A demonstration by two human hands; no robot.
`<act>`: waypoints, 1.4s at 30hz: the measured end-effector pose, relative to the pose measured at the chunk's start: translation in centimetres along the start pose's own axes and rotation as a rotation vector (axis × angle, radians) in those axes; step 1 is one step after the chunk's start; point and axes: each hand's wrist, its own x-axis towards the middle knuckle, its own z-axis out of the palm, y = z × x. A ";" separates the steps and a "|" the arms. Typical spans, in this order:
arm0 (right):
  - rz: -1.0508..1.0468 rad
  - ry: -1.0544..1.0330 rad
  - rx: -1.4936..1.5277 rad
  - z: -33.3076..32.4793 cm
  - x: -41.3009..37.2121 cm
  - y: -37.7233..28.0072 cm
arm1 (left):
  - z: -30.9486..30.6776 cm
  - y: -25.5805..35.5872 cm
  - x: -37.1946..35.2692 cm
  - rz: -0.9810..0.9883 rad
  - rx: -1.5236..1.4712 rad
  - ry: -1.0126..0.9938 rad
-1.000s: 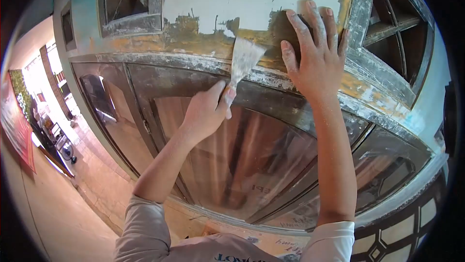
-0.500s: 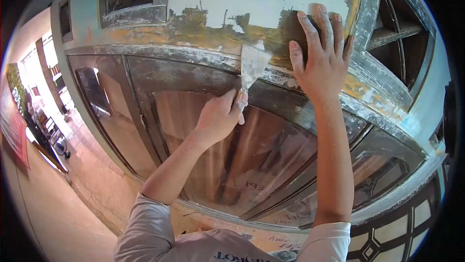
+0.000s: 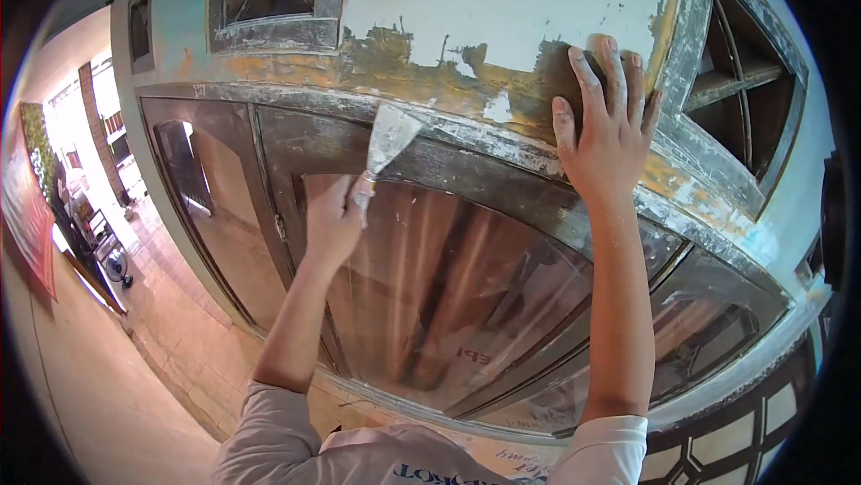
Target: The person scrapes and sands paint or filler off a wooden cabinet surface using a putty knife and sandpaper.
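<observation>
Up from the closed fingers of my left hand (image 3: 332,223), which are gripping its handle (image 3: 366,187), the scraper (image 3: 382,156) is slanting rightward, its blade (image 3: 393,133) near the whitened ledge (image 3: 502,148), while my right hand (image 3: 612,148) is resting farther right, fingers spread, against the patchy wall (image 3: 502,9).

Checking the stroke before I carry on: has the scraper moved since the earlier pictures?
Yes: the scraper has moved left, and is now closer to the upper-left vent frame.

Strong fisheye curve with black corners, blown-out daylight at far left, soft reflections across the dim glass (image 3: 430,297).
</observation>
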 end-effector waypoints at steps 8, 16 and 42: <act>0.005 -0.006 -0.016 -0.1 -0.6 -0.4 | -8.3 -2.1 7.6 0.292 0.528 0.309; 0.015 -0.019 -0.066 0.2 -0.6 -0.5 | -9.8 2.4 8.5 0.276 0.785 0.054; 0.015 -0.006 -0.088 0.5 -0.8 -0.4 | -5.7 9.1 8.0 0.387 0.811 -0.154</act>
